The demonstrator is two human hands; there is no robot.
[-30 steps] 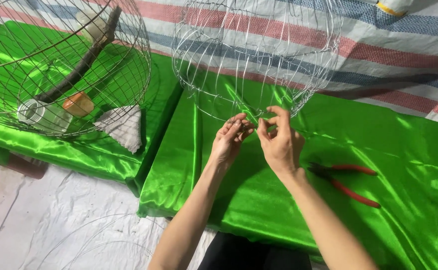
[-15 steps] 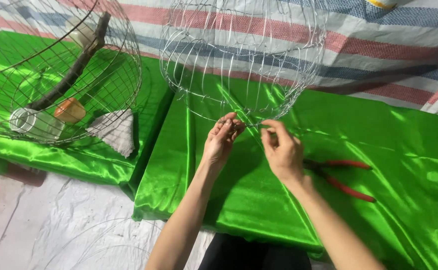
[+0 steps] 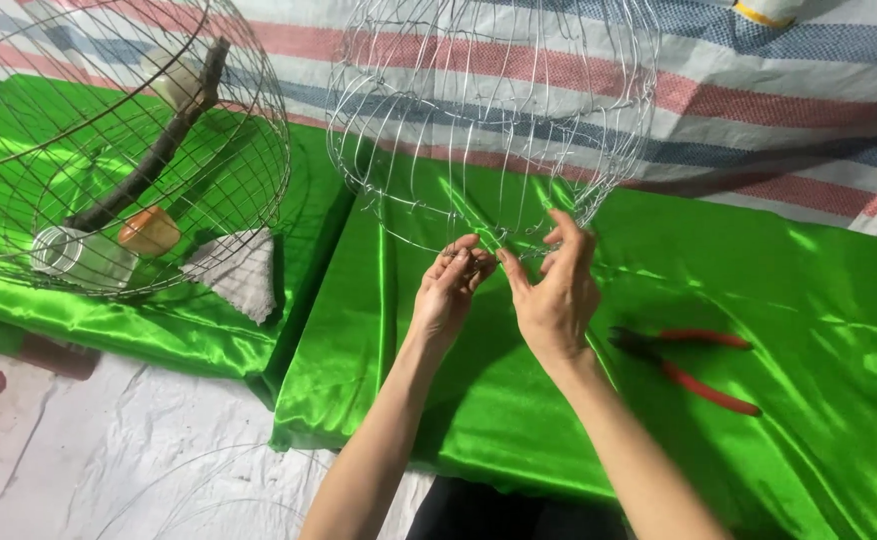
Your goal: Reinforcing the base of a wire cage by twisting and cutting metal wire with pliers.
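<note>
Left grip (image 3: 448,285) and right grip (image 3: 556,285) apparently pinching wire cage (image 3: 488,120) rim, pliers (image 3: 693,365) nearby

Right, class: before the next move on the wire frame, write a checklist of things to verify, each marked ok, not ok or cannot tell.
1. Both hands on the work: left hand and right hand pinch the lower rim of the wire frame: ok.
2. Frame resting on the green cloth: ok.
3. Red-handled pliers lying near the right hand: ok.
4. Wire joint closed tight: cannot tell, fingers hide it.
5. Finished wire cage apart from the frame: ok.
</note>
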